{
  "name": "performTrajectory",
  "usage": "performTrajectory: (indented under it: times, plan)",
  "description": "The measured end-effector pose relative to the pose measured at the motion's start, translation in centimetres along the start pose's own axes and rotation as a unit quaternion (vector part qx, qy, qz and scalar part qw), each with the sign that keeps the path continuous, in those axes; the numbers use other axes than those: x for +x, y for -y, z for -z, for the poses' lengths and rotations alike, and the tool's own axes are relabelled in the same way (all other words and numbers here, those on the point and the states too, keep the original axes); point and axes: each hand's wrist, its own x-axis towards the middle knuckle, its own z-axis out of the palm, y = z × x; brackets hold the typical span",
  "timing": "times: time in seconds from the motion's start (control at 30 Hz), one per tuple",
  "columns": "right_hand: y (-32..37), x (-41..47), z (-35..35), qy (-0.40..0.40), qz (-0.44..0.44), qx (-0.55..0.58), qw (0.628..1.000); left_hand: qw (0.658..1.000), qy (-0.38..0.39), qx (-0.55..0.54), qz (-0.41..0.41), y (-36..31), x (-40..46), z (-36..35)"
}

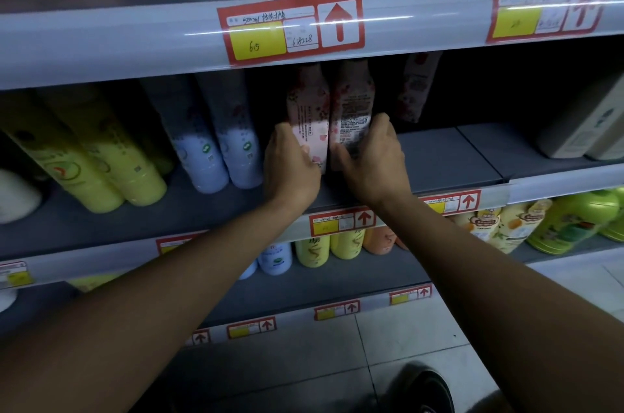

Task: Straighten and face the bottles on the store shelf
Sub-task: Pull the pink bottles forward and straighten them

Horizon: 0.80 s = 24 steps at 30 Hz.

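Two pink floral bottles stand side by side on the middle shelf (449,159). My left hand (290,164) grips the lower part of the left pink bottle (309,102). My right hand (371,159) grips the lower part of the right pink bottle (353,102), whose printed back label faces me. A third pink bottle (417,85) stands farther back to the right, apart from both hands. The bottle tops are hidden behind the upper shelf's price rail.
Two pale blue bottles (216,142) stand just left of my left hand, with yellow-green bottles (101,159) beyond them. White containers (587,122) sit at the far right of the shelf. Bare shelf lies right of my hands. Lower shelves hold several yellow, orange and green bottles.
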Motion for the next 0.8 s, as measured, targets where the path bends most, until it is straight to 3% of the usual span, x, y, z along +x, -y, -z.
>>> performTrajectory:
  times: [0.27,0.8]
  plan:
    - [-0.3,-0.1,1.1,0.045,0.011,-0.027,0.999,0.999,-0.006,-0.022,-0.044,0.7,-1.3,-0.4]
    - [-2.9,-0.4,7.2,0.063,-0.036,-0.067,0.995,0.998,0.030,0.018,-0.046,-1.9,-6.6,-1.1]
